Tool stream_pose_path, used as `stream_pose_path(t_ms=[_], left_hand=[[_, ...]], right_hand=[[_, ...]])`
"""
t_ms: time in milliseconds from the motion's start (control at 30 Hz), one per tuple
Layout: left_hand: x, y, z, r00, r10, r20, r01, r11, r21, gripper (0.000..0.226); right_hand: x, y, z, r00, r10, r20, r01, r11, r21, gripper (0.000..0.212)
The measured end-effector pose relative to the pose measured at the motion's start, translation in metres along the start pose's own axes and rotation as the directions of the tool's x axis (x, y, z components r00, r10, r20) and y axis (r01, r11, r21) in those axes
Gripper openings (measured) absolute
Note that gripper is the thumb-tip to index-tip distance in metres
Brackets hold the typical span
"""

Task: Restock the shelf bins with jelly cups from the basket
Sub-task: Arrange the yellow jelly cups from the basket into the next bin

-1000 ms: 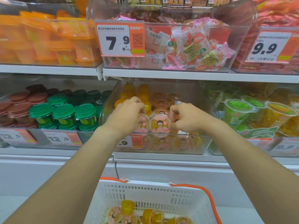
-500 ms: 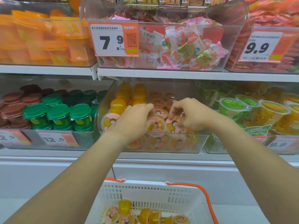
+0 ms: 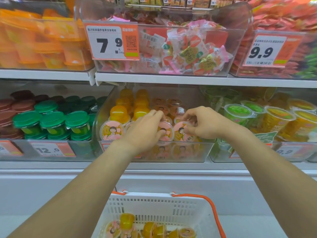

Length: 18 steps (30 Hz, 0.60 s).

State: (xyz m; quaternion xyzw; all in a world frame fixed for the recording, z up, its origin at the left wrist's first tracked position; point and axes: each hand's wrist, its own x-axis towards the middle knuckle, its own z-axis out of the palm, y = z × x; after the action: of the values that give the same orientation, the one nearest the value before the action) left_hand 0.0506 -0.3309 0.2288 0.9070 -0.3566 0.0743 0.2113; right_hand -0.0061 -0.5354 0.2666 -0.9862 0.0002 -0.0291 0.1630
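Round foil-lidded jelly cups [image 3: 182,133], clear bin [image 3: 202,150]

My two forearms were bare all the way to the lower edge of the view, with no sleeve or cuff reaching into it. My left hand [image 3: 145,133] and my right hand [image 3: 204,124] were bare too, without gloves. I wore no watch or band at either wrist, and I could see no ring on the fingers that showed. My nails were short and plain, so far as I could make them out.
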Motion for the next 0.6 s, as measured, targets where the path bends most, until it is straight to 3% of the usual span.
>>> stream_pose_path(t_ms=[100,267,467,600], left_hand=[[0.001,0.003,0.001,0.999,0.004,0.038,-0.004,1.0,0.002,0.026],[0.005,0.012,0.002,0.997,0.008,0.076,-0.02,0.986,0.166,0.024],[0.005,0.004,0.005,0.994,0.019,0.105,-0.039,0.98,0.193,0.011],[0.003,0.005,0.009,0.997,0.017,0.071,-0.032,0.975,0.219,0.025]], right_hand=[[0.002,0.004,0.003,0.998,-0.002,0.065,0.001,1.0,0.021,0.042],[0.004,0.01,0.007,0.994,0.006,0.108,-0.013,0.998,0.06,0.049],[0.002,0.006,0.007,0.99,-0.01,0.138,0.001,0.998,0.064,0.047],[-0.001,0.003,0.008,0.99,-0.017,0.143,0.006,0.997,0.075,0.046]])
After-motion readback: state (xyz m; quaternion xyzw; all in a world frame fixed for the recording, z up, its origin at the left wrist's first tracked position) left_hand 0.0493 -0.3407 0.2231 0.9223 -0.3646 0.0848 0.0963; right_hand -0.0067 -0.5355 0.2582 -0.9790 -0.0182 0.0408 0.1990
